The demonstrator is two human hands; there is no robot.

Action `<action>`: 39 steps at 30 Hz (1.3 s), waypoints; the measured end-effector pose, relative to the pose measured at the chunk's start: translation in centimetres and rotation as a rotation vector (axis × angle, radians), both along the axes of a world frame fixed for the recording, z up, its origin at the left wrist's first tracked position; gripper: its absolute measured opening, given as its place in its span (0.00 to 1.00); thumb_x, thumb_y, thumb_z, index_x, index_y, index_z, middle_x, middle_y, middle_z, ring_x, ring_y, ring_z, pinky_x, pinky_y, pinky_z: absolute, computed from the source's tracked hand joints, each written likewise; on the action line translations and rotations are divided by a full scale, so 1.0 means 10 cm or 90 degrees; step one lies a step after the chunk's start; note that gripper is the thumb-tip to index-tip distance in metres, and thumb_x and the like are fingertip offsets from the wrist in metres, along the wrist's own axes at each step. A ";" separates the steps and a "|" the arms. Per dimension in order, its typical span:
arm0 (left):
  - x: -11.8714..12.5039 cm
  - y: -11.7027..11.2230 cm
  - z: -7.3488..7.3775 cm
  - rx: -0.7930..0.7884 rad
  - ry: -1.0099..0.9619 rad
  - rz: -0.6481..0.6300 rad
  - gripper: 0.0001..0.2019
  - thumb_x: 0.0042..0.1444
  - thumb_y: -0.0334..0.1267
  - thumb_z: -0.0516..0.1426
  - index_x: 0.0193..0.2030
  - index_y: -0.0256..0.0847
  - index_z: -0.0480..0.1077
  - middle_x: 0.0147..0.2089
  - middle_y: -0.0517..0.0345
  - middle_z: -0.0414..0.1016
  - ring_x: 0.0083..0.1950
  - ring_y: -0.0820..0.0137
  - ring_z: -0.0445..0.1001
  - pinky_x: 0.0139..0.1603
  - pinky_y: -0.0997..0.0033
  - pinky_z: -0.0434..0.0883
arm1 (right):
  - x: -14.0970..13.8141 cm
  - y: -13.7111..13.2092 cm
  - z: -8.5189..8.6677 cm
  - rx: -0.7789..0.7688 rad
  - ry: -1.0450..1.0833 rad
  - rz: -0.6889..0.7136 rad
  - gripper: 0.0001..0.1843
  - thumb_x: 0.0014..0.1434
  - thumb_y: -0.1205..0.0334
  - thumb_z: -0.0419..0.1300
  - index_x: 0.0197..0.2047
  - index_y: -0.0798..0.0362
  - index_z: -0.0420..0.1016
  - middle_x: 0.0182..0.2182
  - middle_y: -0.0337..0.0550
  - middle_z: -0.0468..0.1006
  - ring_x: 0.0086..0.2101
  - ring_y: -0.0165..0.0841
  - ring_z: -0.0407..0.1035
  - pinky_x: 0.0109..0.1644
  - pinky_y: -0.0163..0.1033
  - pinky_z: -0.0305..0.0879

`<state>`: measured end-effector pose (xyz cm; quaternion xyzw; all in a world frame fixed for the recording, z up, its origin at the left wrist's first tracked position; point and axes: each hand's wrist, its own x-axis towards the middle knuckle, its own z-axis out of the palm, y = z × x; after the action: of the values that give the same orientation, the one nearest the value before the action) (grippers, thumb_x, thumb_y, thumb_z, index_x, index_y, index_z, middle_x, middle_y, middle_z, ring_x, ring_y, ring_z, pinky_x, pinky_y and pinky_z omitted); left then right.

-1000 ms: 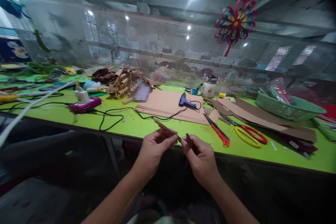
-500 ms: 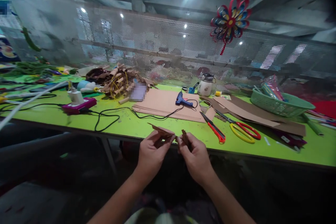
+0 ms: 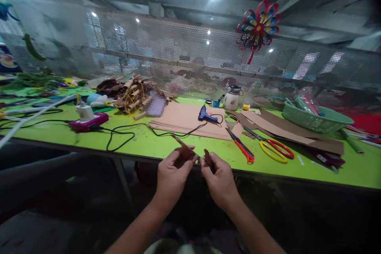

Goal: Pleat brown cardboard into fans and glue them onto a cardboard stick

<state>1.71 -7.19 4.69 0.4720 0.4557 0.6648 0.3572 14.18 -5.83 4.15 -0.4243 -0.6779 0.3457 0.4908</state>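
Observation:
My left hand (image 3: 174, 170) pinches a piece of brown cardboard (image 3: 182, 144), one flat corner of it sticking up past the fingers. Close beside it, my right hand (image 3: 219, 176) is closed on a narrow brown cardboard strip (image 3: 207, 156). The fingertips of both hands nearly meet just over the table's front edge, and whether the two brown parts are one piece is hidden by the fingers. Beyond the hands, a blue glue gun (image 3: 206, 115) lies on a stack of tan cardboard sheets (image 3: 178, 117). A red utility knife (image 3: 242, 147) is to the right of the stack.
Scissors (image 3: 275, 149) with red and yellow handles lie right of the knife. On the green table (image 3: 154, 149) are a purple power strip (image 3: 89, 122) with cords, a bundle of rolled cardboard (image 3: 133, 95), a jar (image 3: 232, 98) and a green basket (image 3: 318, 118).
The cardboard in my left hand has tilted more steeply, its corner now pointing higher. Both hands stay close together in nearly the same place, and the view has shifted slightly.

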 end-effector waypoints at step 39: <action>0.08 -0.05 -0.12 0.449 0.423 0.136 0.15 0.52 0.21 0.57 0.45 0.38 0.70 0.38 0.53 0.76 0.40 0.69 0.72 0.43 0.69 0.71 | -0.18 -0.07 0.01 -0.185 0.271 0.033 0.14 0.55 0.52 0.58 0.34 0.55 0.66 0.26 0.37 0.66 0.29 0.30 0.60 0.33 0.34 0.61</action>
<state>2.47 -7.74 3.48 0.7012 0.3382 0.6248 -0.0592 12.41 -6.50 4.21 -0.3902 -0.5130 0.5339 0.5473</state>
